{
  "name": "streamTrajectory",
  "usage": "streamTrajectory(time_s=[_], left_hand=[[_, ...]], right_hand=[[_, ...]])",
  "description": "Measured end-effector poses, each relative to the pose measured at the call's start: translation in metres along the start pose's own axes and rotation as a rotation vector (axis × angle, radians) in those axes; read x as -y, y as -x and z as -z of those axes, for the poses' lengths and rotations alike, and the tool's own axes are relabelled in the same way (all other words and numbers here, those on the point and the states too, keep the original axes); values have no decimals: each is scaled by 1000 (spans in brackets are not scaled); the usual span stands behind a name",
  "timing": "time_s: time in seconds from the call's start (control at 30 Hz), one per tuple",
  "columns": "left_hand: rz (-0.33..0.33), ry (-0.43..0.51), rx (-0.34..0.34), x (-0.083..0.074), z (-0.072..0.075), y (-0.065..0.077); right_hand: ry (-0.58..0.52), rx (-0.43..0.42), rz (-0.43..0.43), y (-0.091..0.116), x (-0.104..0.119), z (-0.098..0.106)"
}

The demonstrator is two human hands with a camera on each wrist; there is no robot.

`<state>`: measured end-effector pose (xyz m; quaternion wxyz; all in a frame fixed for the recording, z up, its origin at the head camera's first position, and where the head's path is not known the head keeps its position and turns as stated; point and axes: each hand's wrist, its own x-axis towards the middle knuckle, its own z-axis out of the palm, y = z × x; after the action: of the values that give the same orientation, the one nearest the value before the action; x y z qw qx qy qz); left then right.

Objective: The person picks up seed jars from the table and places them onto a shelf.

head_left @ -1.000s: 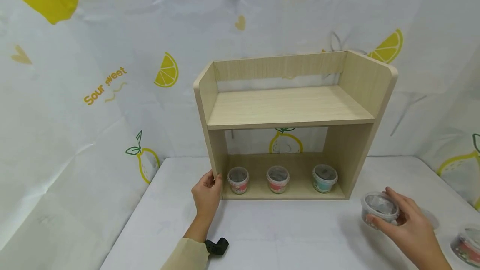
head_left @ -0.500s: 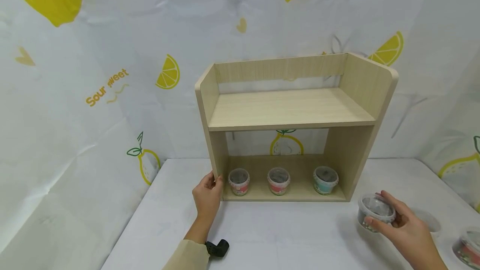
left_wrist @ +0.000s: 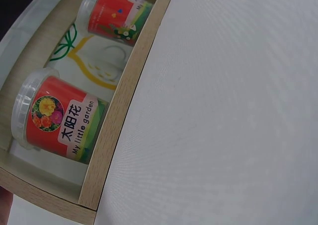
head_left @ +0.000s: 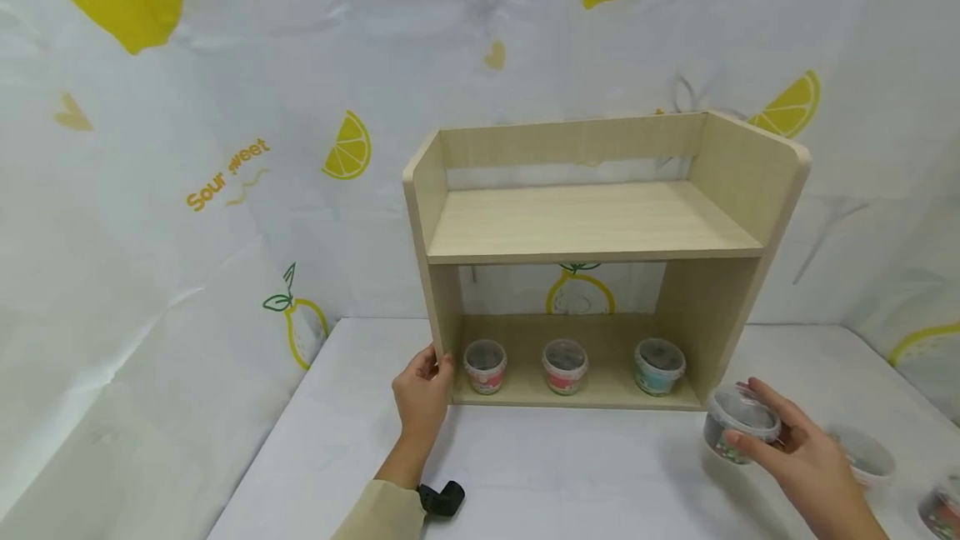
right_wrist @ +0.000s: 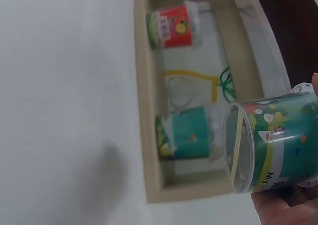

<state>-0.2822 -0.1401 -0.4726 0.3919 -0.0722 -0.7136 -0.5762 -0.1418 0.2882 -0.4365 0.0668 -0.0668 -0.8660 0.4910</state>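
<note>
the teal-labelled plastic cup (right_wrist: pixel 283 140), gripped by the right hand (head_left: pixel 810 458), is now brought nearer the right front of the two-tier wooden shelf (head_left: pixel 596 219), whose left panel (head_left: pixel 444 298) is held by the left hand (head_left: pixel 423 397). the carry is judged well advanced; release is not yet made.

The left hand (head_left: pixel 422 397) pinches while the right hand (head_left: pixel 806 458) grips.

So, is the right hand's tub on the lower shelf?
No, the right hand holds the teal-labelled plastic tub outside the wooden shelf unit.
</note>
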Motion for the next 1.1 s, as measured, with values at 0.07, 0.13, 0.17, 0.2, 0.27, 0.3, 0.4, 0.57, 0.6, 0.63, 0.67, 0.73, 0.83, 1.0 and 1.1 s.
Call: streamTrajectory(time_s=[0.07, 0.13, 0.17, 0.2, 0.27, 0.3, 0.4, 0.57, 0.6, 0.63, 0.67, 0.73, 0.83, 1.0, 1.1], left_hand=[[7, 6, 5, 1, 0, 0], [9, 9, 9, 1, 1, -1], [5, 5, 12, 1, 1, -1], [0, 4, 12, 2, 1, -1], [-11, 1, 14, 2, 1, -1], [-17, 1, 14, 2, 1, -1], [-31, 0, 14, 4, 1, -2], [-15, -5, 13, 3, 1, -1], [-10, -7, 11, 3, 1, -1], [-5, -8, 14, 2, 1, -1], [0, -10, 15, 2, 1, -1], [4, -10, 17, 1, 1, -1], [7, -13, 18, 1, 1, 0], [-18, -33, 23, 1, 2, 1], [-35, -29, 22, 2, 1, 1]], right_hand=[[-47, 10, 74, -2, 9, -4], [-87, 18, 137, -4, 21, -8], [-133, 29, 182, -6, 29, -11], [-189, 44, 229, -8, 38, -13], [-296, 77, 322, -12, 58, -19], [-351, 104, 368, -14, 69, -22], [-456, 172, 516, -19, 104, -31], [-328, 176, 627, -22, 167, -45], [-302, 176, 638, -23, 179, -48], [-273, 174, 648, -24, 189, -51], [-243, 169, 658, -25, 200, -55], [-225, 176, 681, -30, 219, -62], [-212, 185, 706, -39, 244, -70], [-222, 202, 678, -56, 281, -78], [-214, 192, 638, -72, 299, -84]])
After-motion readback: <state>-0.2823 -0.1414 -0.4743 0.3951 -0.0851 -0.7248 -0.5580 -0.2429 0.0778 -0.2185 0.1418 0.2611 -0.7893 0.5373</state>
